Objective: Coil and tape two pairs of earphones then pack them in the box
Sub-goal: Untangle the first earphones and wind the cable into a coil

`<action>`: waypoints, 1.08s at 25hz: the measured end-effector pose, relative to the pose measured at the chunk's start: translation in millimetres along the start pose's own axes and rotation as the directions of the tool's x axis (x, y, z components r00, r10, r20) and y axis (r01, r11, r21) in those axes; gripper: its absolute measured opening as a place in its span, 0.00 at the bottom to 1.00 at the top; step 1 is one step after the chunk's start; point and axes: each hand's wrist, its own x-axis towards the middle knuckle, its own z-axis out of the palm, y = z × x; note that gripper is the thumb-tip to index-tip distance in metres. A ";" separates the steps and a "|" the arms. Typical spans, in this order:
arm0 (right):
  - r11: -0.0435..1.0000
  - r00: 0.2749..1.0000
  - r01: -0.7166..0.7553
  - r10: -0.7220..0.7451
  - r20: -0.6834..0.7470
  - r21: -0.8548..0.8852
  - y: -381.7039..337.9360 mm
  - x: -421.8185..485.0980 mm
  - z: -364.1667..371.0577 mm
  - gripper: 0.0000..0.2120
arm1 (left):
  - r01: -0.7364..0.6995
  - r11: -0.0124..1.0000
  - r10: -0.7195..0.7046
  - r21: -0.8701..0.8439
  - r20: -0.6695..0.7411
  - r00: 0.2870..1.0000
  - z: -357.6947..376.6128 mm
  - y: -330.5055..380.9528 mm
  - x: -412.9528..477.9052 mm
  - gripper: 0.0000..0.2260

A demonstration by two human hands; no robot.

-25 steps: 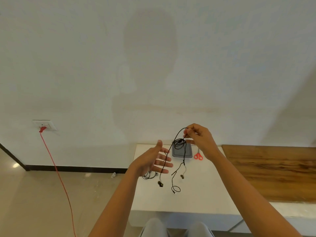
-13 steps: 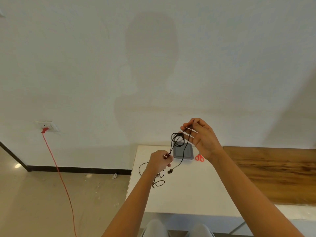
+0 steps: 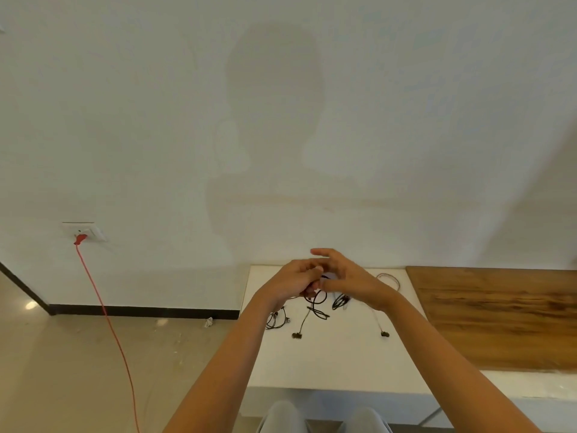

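A red cord [image 3: 103, 310] drops from the wall socket [image 3: 83, 230] and trails across bare floor, well clear of the white table [image 3: 337, 360]. Near its left edge lies a second pair of earphones [image 3: 276, 318]. Above the table's far side, the left hand [image 3: 292, 281] is closed around the black earphones [image 3: 317, 303], loops and buds dangling; the right hand [image 3: 346, 276] touches it, fingers loosely spread, pinching the cable. A wooden panel [image 3: 496, 317] adjoins the table's right edge.

Black earphones [image 3: 318, 303] dangling, looped; second pair [image 3: 276, 320] on table.
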 end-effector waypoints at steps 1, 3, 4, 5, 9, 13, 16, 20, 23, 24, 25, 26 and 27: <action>0.999 1.000 0.006 -0.006 0.012 -0.034 1.4 0.9 2.1 0.25 | 0.014 0.999 -0.013 0.031 -0.033 0.999 1.7 4.4 -1.9 0.12; 0.999 0.999 0.003 -0.006 -0.050 -0.054 3.4 0.9 1.0 0.20 | 0.043 0.998 -0.038 0.037 -0.117 0.992 -0.3 7.4 -5.0 0.11; 0.997 0.996 -0.002 -0.004 -0.086 -0.074 5.9 0.2 -1.9 0.15 | 0.052 0.998 -0.045 0.043 -0.144 0.989 -4.9 7.1 -7.0 0.11; 0.994 0.993 0.003 -0.016 -0.119 -0.108 7.8 -1.3 -5.2 0.10 | 0.064 0.995 -0.052 0.073 -0.149 0.987 -11.6 5.6 -9.5 0.11; 0.950 0.814 -0.092 -0.100 -0.572 -0.298 19.6 -5.6 -27.1 0.12 | 0.100 0.955 -0.089 0.278 -0.050 0.995 -42.5 -10.7 -21.9 0.11; 0.938 0.668 -0.314 0.106 -0.736 -0.150 34.5 -7.9 -49.4 0.09 | 0.048 0.982 -0.029 0.181 -0.108 0.994 -52.9 -20.9 -29.2 0.15; 0.939 0.905 -0.236 0.117 -0.409 -0.252 27.0 -4.0 -27.3 0.17 | -0.039 0.983 0.058 0.177 -0.099 0.993 -38.6 -10.7 -21.8 0.15; 0.998 0.998 0.009 -0.013 -0.067 -0.064 -0.8 4.6 9.8 0.10 | -0.079 0.985 0.091 0.153 -0.073 0.993 -15.3 6.0 -12.9 0.14; 0.991 0.975 0.039 -0.067 -0.214 -0.130 -6.0 5.0 3.6 0.07 | -0.015 0.992 0.019 0.124 -0.029 0.999 -23.8 0.9 -16.9 0.14; 0.985 0.945 0.034 -0.087 -0.315 -0.170 -4.3 4.2 -2.3 0.08 | 0.004 0.992 -0.004 0.124 -0.001 1.000 -30.0 -3.3 -20.0 0.13; 0.982 0.900 0.025 -0.104 -0.424 -0.187 -1.6 3.8 -9.1 0.09 | 0.019 0.992 -0.020 0.125 0.015 1.000 -36.9 -7.6 -24.1 0.13; 0.983 0.846 0.014 -0.108 -0.522 -0.181 0.6 3.2 -15.9 0.09 | 0.025 0.992 -0.026 0.123 0.011 1.000 -43.9 -12.3 -28.4 0.13; 0.987 0.802 0.002 -0.099 -0.589 -0.163 2.8 2.7 -22.2 0.08 | 0.025 0.992 -0.024 0.123 -0.011 1.000 -50.8 -16.9 -32.5 0.12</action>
